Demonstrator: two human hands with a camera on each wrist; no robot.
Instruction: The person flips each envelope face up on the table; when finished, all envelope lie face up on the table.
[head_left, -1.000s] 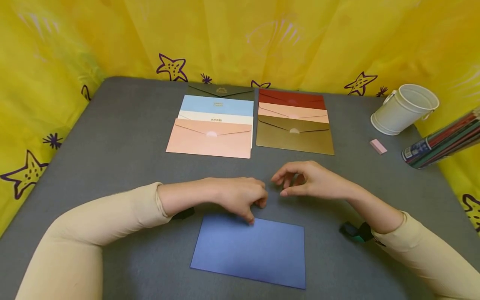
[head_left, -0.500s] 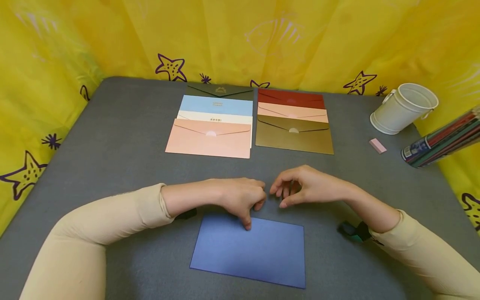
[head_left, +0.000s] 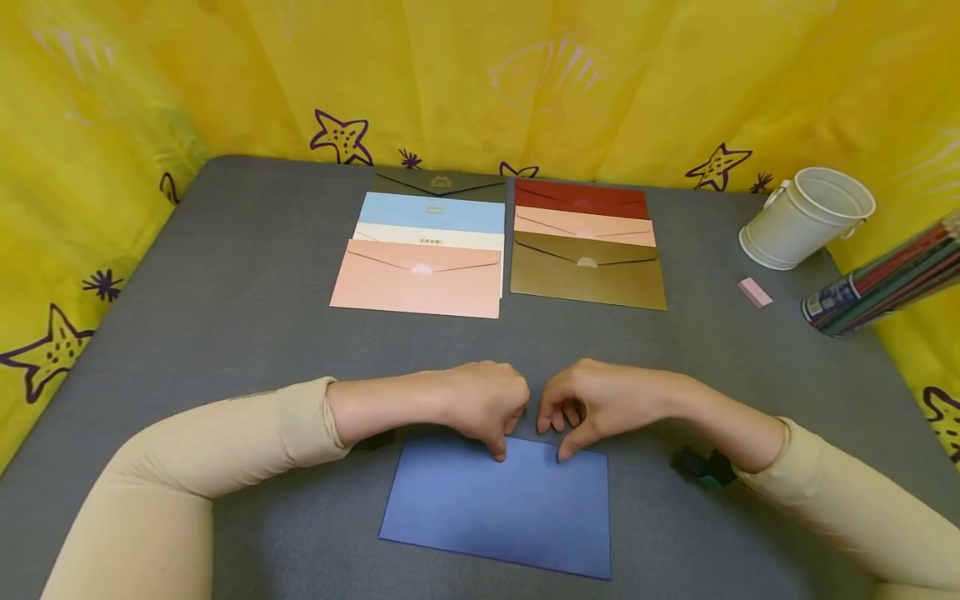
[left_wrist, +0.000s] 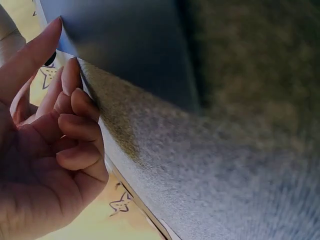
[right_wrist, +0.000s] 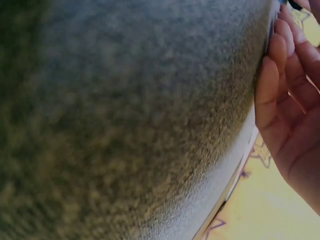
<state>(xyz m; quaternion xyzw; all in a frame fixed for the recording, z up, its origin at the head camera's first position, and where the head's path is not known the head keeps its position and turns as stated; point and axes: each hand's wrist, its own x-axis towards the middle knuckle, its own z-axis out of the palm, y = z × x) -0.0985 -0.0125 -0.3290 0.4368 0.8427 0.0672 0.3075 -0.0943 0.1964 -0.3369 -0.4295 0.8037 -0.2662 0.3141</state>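
Note:
A dark blue envelope (head_left: 502, 517) lies flat on the grey table (head_left: 247, 275) in front of me. Both hands meet at its far edge. My left hand (head_left: 498, 433) has its fingers curled and its thumb tip on the envelope's top edge. My right hand (head_left: 557, 437) mirrors it, thumb on the same edge and curled fingers on the table just behind. In the left wrist view the left hand (left_wrist: 65, 100) has its thumb on the blue envelope (left_wrist: 130, 45) and a fingertip at its edge. The right wrist view shows only the right hand's fingers (right_wrist: 280, 75) against the grey table (right_wrist: 125, 125).
Two overlapping rows of envelopes lie at the back, fronted by a pink one (head_left: 416, 279) and a gold one (head_left: 588, 273). At the right stand a white bucket (head_left: 806, 218), a pink eraser (head_left: 754, 292) and a bundle of pencils (head_left: 885, 287). A yellow curtain surrounds the table.
My right hand has come down and towards me from above the table to the envelope's top edge, beside the left hand. The left hand has stayed there with its thumb on the envelope.

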